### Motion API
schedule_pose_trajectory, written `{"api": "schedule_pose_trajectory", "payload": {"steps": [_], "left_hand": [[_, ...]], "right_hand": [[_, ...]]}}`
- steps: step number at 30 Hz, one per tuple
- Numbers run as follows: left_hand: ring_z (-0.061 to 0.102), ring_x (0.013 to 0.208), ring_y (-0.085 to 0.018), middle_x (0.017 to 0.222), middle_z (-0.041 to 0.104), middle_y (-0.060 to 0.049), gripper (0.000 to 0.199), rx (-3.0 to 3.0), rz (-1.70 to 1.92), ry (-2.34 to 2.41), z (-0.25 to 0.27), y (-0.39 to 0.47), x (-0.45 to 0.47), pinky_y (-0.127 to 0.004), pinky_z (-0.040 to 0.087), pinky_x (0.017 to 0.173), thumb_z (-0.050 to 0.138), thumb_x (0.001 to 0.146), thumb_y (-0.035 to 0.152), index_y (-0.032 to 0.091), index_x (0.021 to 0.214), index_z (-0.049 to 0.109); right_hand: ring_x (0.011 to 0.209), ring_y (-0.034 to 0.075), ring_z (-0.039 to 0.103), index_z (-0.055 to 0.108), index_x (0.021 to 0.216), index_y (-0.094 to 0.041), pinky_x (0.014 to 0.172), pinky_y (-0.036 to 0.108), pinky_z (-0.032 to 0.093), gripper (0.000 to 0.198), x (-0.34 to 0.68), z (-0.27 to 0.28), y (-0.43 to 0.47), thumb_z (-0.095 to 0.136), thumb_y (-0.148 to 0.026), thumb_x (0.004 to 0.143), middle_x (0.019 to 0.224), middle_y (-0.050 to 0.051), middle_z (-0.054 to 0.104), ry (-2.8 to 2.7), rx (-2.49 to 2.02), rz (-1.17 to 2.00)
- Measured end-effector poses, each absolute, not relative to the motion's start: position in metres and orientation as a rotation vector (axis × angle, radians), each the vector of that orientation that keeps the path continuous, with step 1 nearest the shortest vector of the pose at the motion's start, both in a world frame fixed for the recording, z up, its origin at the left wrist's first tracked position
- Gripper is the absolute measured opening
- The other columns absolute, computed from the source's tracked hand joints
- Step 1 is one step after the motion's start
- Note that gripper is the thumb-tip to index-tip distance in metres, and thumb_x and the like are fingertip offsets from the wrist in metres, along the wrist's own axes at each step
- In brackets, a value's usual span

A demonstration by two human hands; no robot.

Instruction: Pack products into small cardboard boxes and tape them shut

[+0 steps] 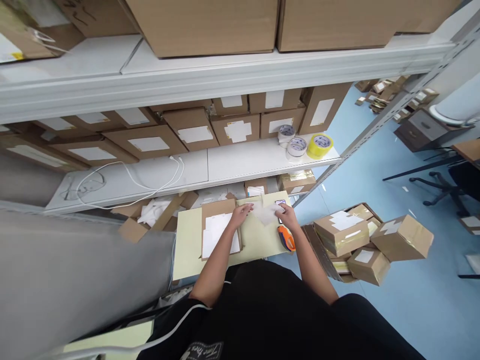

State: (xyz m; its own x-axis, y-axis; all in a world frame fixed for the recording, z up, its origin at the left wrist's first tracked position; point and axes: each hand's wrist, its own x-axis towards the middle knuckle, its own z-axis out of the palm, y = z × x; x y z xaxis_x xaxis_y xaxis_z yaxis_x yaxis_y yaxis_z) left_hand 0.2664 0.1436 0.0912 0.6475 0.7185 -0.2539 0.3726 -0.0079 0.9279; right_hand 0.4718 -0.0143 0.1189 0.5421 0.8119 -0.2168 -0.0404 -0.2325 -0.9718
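Observation:
A thin, whitish, see-through sheet (265,214) stretches between my hands above the pale yellow worktop (187,235); it cannot be told whether it is paper or plastic. My right hand (288,217) pinches its right end, close to a phone (279,203) that is partly covered. At the left end, the fingers of my left hand (240,216) are closed by the sheet's edge. Left of that hand lies a cardboard box (208,209) with white paper (217,235) on it. An orange and blue tape dispenser (286,238) rests just below my right hand.
Behind the worktop stands a shelf (240,162) with labelled boxes (195,131), a white cable (129,175), clear tape rolls (296,146) and a yellow tape roll (320,145). A large carton (318,250) heaped with taped boxes (343,232) is on the floor at right.

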Motion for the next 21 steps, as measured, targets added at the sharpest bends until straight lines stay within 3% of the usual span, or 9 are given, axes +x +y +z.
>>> {"api": "schedule_pose_trajectory", "payload": {"steps": [2, 5, 7, 10, 13, 21], "left_hand": [[0.069, 0.099, -0.024, 0.11, 0.077, -0.009, 0.056, 1.551, 0.312, 0.831, 0.108, 0.134, 0.246, -0.034, 0.053, 0.085, 0.073, 0.083, 0.062, 0.02, 0.12, 0.078], [0.068, 0.081, -0.022, 0.084, 0.076, -0.003, 0.045, 1.528, 0.261, 0.847, 0.131, 0.118, 0.218, -0.032, 0.052, 0.076, 0.088, 0.069, 0.057, 0.018, 0.091, 0.082], [0.068, 0.078, -0.023, 0.077, 0.074, -0.002, 0.044, 1.43, 0.361, 0.925, 0.142, 0.11, 0.203, -0.034, 0.053, 0.076, 0.088, 0.068, 0.058, 0.017, 0.081, 0.08], [0.072, 0.091, -0.026, 0.095, 0.08, -0.007, 0.05, 1.16, 0.722, 1.05, 0.155, 0.103, 0.184, -0.038, 0.054, 0.087, 0.089, 0.068, 0.057, 0.016, 0.096, 0.081], [0.073, 0.101, -0.027, 0.109, 0.08, -0.012, 0.055, 0.985, 0.945, 1.116, 0.164, 0.099, 0.174, -0.041, 0.054, 0.095, 0.092, 0.067, 0.053, 0.015, 0.106, 0.08], [0.075, 0.099, -0.029, 0.11, 0.081, -0.013, 0.055, 0.929, 0.966, 1.127, 0.173, 0.092, 0.175, -0.043, 0.056, 0.092, 0.093, 0.066, 0.052, 0.014, 0.103, 0.08]], "right_hand": [[0.058, 0.014, 0.047, 0.067, 0.074, -0.023, 0.056, 0.027, 0.036, 0.011, 0.463, 0.127, -0.001, 0.067, -0.031, 0.066, 0.064, -0.004, 0.058, -0.807, -1.602, 0.963], [0.062, 0.014, 0.051, 0.07, 0.078, -0.022, 0.059, 0.027, 0.04, 0.013, 0.439, 0.139, 0.023, 0.07, -0.031, 0.068, 0.07, -0.003, 0.063, -0.966, -1.496, 1.074], [0.065, 0.015, 0.056, 0.072, 0.088, -0.023, 0.063, 0.028, 0.045, 0.021, 0.419, 0.146, 0.035, 0.075, -0.035, 0.07, 0.074, -0.003, 0.067, -0.936, -1.431, 1.099], [0.071, 0.017, 0.063, 0.073, 0.098, -0.023, 0.071, 0.031, 0.051, 0.032, 0.391, 0.151, 0.041, 0.08, -0.044, 0.075, 0.078, -0.001, 0.07, -0.823, -1.387, 1.129], [0.073, 0.018, 0.067, 0.074, 0.097, -0.023, 0.072, 0.033, 0.053, 0.033, 0.369, 0.153, 0.035, 0.079, -0.05, 0.078, 0.084, 0.002, 0.075, -0.815, -1.339, 1.258], [0.071, 0.017, 0.065, 0.073, 0.086, -0.023, 0.075, 0.035, 0.055, 0.025, 0.339, 0.161, 0.025, 0.077, -0.047, 0.08, 0.082, 0.002, 0.075, -0.779, -1.28, 1.208]]}}
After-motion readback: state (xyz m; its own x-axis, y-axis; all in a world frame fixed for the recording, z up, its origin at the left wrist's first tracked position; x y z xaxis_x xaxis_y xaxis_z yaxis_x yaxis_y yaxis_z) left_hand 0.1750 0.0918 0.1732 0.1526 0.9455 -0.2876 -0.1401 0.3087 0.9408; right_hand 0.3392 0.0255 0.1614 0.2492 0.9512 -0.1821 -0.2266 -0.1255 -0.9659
